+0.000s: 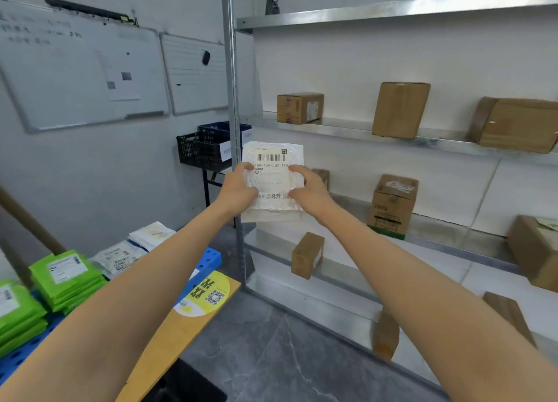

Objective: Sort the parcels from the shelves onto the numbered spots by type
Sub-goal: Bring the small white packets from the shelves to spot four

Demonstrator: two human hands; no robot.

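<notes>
Arms: both stretched forward, converging.
Left hand (238,187): fingers curled around the white parcel's (273,160) left edge.
Right hand (308,187): pinches its right edge; crinkly plastic, held upright at 12 o'clock.
Surface (213,258): 8 o'clock, stacked green mailers (65,276), flat white mailers (117,259).
Crates (199,152): black and blue mesh, contents hidden.
Shelves (347,128): 3 o'clock, metal, brown cardboard boxes (400,110).

- You hold a flat white plastic mailer parcel (273,156) upright, barcode label facing you. Your left hand (238,187) and right hand (308,187) grip its two side edges.
- Brown cardboard boxes (299,108) sit well apart on the grey metal shelves (332,128): three on the upper tier, more on the tiers below, some upright, some tilted.
- Green plastic mailers (65,277) lie stacked in two piles low at your left.
- White labelled mailers (120,258) lie flat just beyond the green piles.
</notes>
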